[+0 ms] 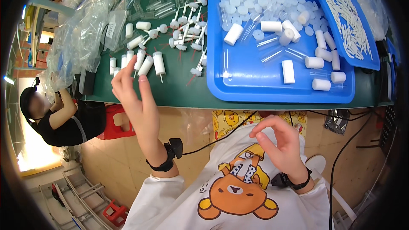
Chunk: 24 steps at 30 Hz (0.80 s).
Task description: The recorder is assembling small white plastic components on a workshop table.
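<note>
My left hand (138,106) reaches to the table's front edge, thumb and fingers stretched apart, with nothing seen in it. Its fingertips lie over a small group of white cylinders, one of which (159,63) stands near the thumb with a thin pin at its lower end. My right hand (279,145) hovers in front of my shirt, below the blue tray (247,89). Its fingers curl loosely, the thumb tip close to the index fingertip, and no object shows between them. Inside the tray are white cylinders (288,72), clear tubes (272,55) and many translucent round caps (243,10).
A second blue tray (370,59) of thin white sticks (341,15) leans over the first at the right. White stems with caps and red wires (187,30) lie mid-table, clear tubes behind. Plastic bags (81,34) hang left, near a seated person (64,115). A black cable (221,134) runs from my left wrist.
</note>
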Each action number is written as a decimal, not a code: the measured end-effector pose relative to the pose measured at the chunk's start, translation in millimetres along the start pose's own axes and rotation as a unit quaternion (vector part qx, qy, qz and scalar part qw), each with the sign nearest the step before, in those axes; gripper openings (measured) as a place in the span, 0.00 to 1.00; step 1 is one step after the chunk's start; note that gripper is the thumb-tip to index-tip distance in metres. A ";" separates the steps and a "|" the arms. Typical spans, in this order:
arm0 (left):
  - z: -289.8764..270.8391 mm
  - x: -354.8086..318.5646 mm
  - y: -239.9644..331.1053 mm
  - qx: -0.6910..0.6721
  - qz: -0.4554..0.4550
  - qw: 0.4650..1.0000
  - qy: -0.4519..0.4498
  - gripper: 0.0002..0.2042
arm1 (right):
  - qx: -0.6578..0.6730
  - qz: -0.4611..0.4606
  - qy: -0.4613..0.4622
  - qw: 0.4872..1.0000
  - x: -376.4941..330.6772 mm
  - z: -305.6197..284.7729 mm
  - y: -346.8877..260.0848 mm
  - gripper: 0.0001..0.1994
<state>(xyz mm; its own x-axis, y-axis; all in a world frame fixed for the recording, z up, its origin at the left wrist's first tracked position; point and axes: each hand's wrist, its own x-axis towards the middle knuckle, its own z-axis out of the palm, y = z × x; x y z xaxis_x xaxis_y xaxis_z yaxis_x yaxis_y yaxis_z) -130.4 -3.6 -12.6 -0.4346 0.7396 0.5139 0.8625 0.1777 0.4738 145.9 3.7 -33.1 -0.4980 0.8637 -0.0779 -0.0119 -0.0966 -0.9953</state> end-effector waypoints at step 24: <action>-120.0 -66.4 159.9 -0.847 -0.138 0.384 -0.339 0.03 | -0.209 -0.096 -0.161 0.960 -36.1 42.5 9.4 0.06</action>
<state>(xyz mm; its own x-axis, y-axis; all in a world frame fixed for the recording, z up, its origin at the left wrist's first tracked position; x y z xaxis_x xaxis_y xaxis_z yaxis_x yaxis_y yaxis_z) 5.2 -102.2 114.9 0.2138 0.9460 0.2439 -0.8499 0.0570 0.5239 126.9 -49.4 -37.2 -0.7650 0.6409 0.0639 0.1855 0.3142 -0.9310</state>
